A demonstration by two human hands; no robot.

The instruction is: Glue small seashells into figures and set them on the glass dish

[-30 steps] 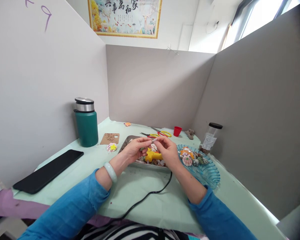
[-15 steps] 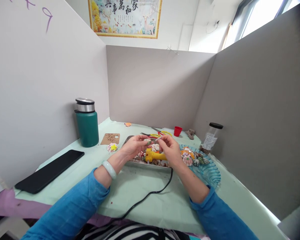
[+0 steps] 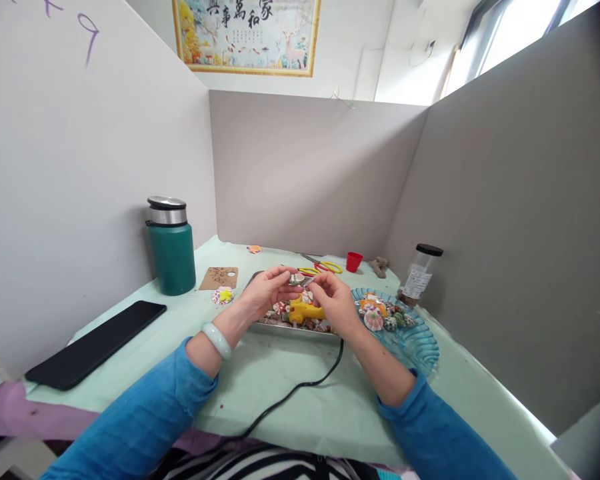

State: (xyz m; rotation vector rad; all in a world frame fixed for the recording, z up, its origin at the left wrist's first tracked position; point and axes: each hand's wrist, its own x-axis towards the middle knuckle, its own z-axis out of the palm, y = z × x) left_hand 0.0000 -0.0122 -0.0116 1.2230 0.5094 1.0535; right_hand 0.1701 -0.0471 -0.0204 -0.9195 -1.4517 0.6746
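Over a metal tray [image 3: 286, 329] of shells, both hands are raised close together. My left hand [image 3: 266, 295] pinches a small greenish-white shell [image 3: 296, 279] between thumb and fingers. Close to that shell, my right hand [image 3: 337, 305] has its fingertips closed on a thin pale piece [image 3: 309, 281], too small to name. Below the hands a yellow glue gun [image 3: 304, 311] lies across the shells in the tray, its rear part hidden by my right hand. A black cord [image 3: 300, 385] runs from beside the tray toward the table's front edge.
To the right, a blue scalloped plate [image 3: 427, 343] holds shells; behind it stands a black-lidded jar [image 3: 420, 275]. Scissors [image 3: 325, 267] and a red cup [image 3: 353, 262] are at the back. Leftward are a green bottle [image 3: 173, 257], cardboard tag [image 3: 219, 278], yellow-starred disc [image 3: 223, 295] and black slab [image 3: 97, 343].
My left hand's fingers have shifted, showing more of the shell. The right hand has moved slightly left and down with its pale piece, nearer the shell. The view has shifted slightly.
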